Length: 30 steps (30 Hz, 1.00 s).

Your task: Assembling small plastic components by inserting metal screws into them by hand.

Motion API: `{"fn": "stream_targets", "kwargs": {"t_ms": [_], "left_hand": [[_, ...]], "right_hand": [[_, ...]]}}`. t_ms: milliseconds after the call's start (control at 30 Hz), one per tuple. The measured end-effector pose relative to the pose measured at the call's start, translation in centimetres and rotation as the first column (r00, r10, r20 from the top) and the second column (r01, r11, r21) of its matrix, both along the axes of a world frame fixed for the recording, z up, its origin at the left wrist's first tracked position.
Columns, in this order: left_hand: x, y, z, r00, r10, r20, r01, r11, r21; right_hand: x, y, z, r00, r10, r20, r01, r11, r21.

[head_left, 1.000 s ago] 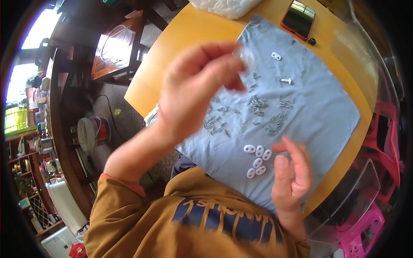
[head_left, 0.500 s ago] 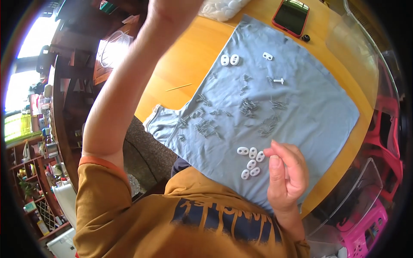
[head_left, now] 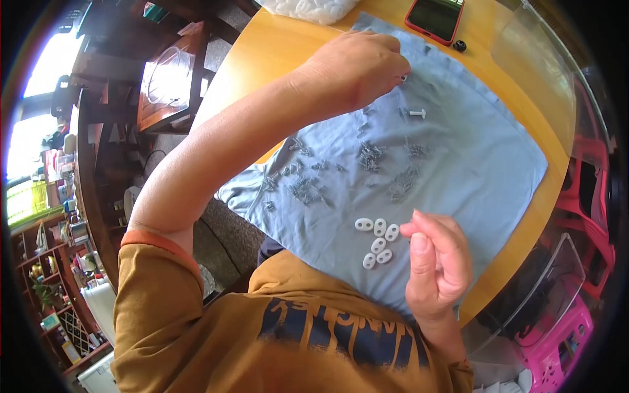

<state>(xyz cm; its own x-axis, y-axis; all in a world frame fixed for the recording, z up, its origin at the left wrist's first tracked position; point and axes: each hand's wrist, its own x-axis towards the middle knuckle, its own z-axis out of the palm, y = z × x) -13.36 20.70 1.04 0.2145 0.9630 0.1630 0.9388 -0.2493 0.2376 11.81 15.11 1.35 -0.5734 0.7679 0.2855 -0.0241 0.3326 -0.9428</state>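
Note:
My left hand reaches across the top of the blue-grey cloth, fingers bent down and closed at a white two-holed cord lock, of which only a sliver shows. A white T-shaped plunger lies just below that hand. Small metal springs are scattered in loose clusters over the middle of the cloth. Near the front, my right hand is curled, with thumb and fingertips drawn close; whatever is between them cannot be made out. Beside its fingertips sits a group of several white cord locks.
A dark phone in a red case and a small black round piece lie at the far edge of the wooden table. A clear bag of white pieces is at the back. Pink and red plastic stools stand at the right.
My left hand has swung down and right from the top edge onto the far part of the cloth, now covering the pair of cord locks there. My right hand keeps its pose.

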Motion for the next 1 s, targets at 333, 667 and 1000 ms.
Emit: {"fn": "stream_targets", "kwargs": {"t_ms": [333,667,1000], "left_hand": [[-0.3,1.4,-0.5,0.995,-0.036,0.097,0.039,0.999,-0.03],[1.6,-2.9,3.2,0.956,0.15,0.251,-0.149,0.989,-0.023],[6.7,-17.0,1.3,0.369,0.252,0.894,0.108,0.944,-0.311]], "right_hand": [[0.4,0.1,-0.6,0.997,-0.065,-0.047,0.061,0.995,-0.078],[-0.2,-0.4,-0.2,0.974,-0.227,-0.007,0.224,0.965,-0.136],[0.3,1.1,1.5,0.975,-0.186,-0.124,0.158,0.966,-0.206]]}}
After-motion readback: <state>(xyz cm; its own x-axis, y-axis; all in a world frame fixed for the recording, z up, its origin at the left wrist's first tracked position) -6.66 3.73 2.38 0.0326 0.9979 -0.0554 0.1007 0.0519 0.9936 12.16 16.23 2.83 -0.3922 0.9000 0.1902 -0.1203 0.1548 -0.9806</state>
